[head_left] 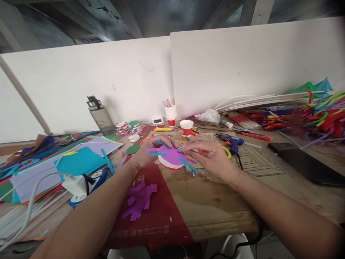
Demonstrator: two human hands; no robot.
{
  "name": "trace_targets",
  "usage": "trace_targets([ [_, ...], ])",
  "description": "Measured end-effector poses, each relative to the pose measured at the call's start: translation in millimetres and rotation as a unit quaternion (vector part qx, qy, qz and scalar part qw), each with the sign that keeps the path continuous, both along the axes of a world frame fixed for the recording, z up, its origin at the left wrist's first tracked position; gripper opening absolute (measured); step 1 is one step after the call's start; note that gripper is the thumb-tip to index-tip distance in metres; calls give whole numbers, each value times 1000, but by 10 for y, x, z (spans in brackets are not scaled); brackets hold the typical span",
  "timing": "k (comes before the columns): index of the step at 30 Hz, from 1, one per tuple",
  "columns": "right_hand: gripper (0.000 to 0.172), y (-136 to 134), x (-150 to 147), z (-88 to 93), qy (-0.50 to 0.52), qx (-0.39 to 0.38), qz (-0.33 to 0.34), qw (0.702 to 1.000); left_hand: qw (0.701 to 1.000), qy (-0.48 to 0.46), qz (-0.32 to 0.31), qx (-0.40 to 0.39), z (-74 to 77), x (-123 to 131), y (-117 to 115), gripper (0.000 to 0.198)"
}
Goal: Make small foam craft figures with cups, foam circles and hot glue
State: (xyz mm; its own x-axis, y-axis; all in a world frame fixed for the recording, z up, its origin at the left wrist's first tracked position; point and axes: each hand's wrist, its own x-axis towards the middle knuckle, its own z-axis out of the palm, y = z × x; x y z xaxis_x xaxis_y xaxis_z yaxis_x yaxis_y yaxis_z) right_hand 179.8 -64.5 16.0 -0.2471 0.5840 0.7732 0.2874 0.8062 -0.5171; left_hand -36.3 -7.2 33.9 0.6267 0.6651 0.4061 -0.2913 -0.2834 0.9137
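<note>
My left hand [156, 144] holds a round purple paper craft [172, 157] by its far left edge, with the fingers curled behind it. The craft has a white and red rim along its near side. Blue and purple strips [190, 165] stick out around it. At its far right edge my right hand [206, 153] is closed in a pinch; whatever small piece is between the fingertips is hidden. Below the craft, a pile of cut purple paper pieces [140, 199] lies on the red part of the table covering [161, 216].
Paper cups [186, 128], a blue glue gun [232, 140] and a glue stick [225, 123] stand or lie behind my hands. A bottle [101, 115], coloured sheets [81, 162] and a power strip [93, 185] are left. A black phone-like slab [307, 163] and pipe cleaners [320, 113] are right.
</note>
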Motion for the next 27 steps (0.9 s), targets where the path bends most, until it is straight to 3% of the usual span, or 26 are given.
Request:
trace_targets([
  [11,17,-6,-19,-6,-22,-10,-9,1000,999,-8,19,-32,-24,19,16,19],
  [16,34,-27,-2,11,-47,-24,-32,998,997,-34,40,-61,-65,28,22,31],
  [22,54,-3,-3,-13,-42,-79,-41,995,973,-130,75,-177,-107,82,37,30],
  [27,49,116,18,-72,20,-188,-30,981,940,-123,158,-276,-142,122,92,22],
])
